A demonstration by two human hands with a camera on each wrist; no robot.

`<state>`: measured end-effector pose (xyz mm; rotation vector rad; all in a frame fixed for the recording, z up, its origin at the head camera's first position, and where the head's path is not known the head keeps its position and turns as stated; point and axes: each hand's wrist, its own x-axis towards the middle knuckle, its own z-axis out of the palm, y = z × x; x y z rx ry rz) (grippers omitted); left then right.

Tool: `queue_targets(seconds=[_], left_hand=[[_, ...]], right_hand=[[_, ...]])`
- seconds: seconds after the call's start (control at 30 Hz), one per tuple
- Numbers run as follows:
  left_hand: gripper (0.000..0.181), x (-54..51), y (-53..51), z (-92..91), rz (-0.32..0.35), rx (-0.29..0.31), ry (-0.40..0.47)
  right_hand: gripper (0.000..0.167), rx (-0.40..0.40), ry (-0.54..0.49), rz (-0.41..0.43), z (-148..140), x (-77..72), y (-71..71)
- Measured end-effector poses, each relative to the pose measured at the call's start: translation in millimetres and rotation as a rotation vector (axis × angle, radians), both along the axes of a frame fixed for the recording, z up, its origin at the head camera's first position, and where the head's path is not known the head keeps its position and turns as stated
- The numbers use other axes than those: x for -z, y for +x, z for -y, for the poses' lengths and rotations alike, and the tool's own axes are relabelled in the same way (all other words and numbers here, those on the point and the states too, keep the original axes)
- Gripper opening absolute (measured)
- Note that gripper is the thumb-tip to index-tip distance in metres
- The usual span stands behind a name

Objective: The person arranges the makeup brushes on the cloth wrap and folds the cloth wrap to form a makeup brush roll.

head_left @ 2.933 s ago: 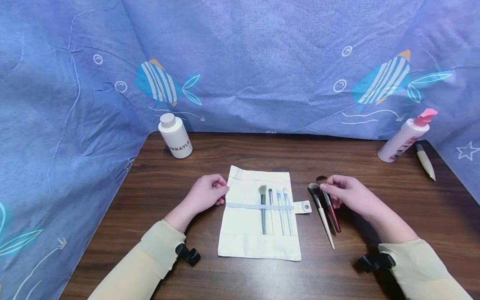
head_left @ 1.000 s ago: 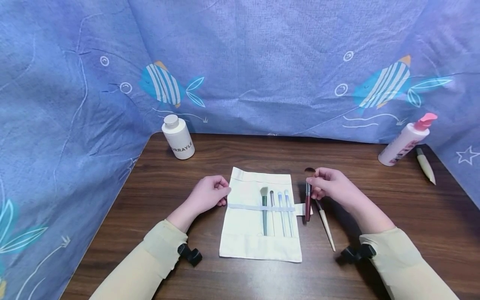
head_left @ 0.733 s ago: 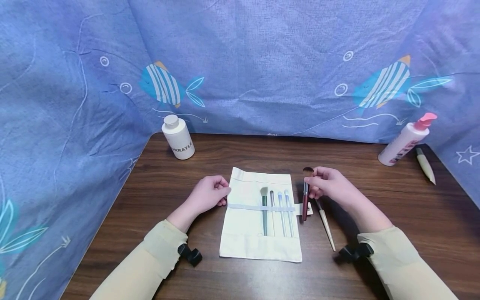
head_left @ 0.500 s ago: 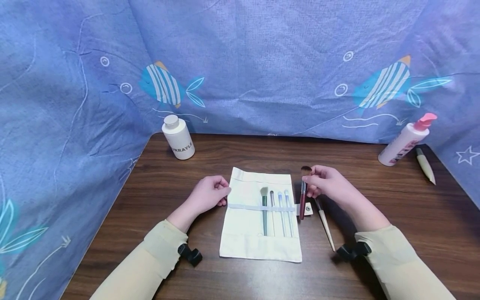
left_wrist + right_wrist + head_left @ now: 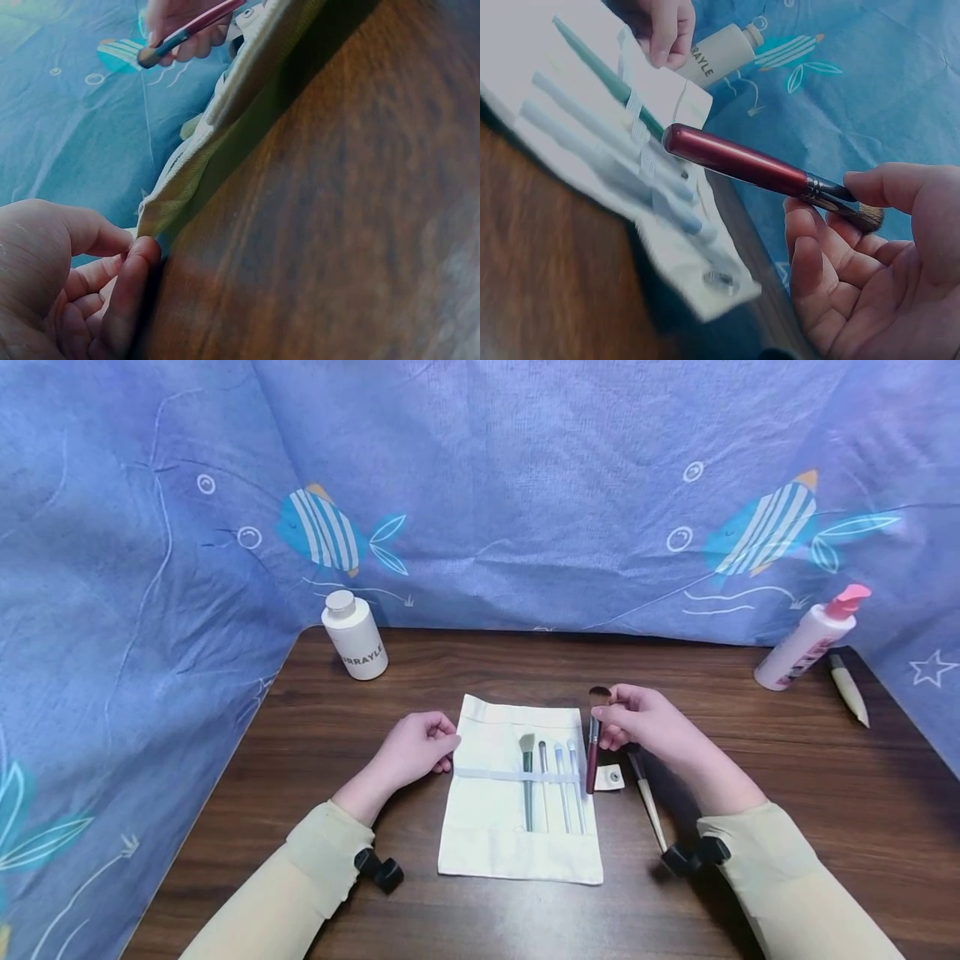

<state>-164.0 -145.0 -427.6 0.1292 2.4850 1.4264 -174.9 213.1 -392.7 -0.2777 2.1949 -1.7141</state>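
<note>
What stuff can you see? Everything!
Brush roll: 1, white, centre
Green brush: 1, green, in roll
Slim brushes: 3, pale, in roll
Red brush: 1, red, held
Loose brush: 1, pale handle, right of roll
Bottle: 1, white, back left
Pump bottle: 1, white and pink, back right
Pointed thing: 1, cream, back right
Table: 1, brown, underneath
Fish cloth: 1, blue, behind
Sleeves: 2, cream, front
Wrist gadgets: 2, black, on sleeves
Left hand: 1, bare, pinching roll's left edge
Right hand: 1, bare, holding red brush

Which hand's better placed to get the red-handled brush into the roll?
Right hand, likely: it pinches the red-handled makeup brush near the snap tab; the left hand holds the opposite edge of the white brush roll.
</note>
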Motion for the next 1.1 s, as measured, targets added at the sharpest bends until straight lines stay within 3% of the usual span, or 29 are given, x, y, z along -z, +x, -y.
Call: queue_targets(seconds=[0.53,1.1], left_hand=[[0.008,-0.2,1.0,-0.1,-0.001,-0.005,0.016],[0.008,1.6,-1.1,0.5,0.004,-0.002,0.028]], right_hand=[[0.019,-0.015,-0.049,0.010,30,-11.1,-17.8],[0.015,-0.019,-0.117,0.028,58,-10.1,-22.9]])
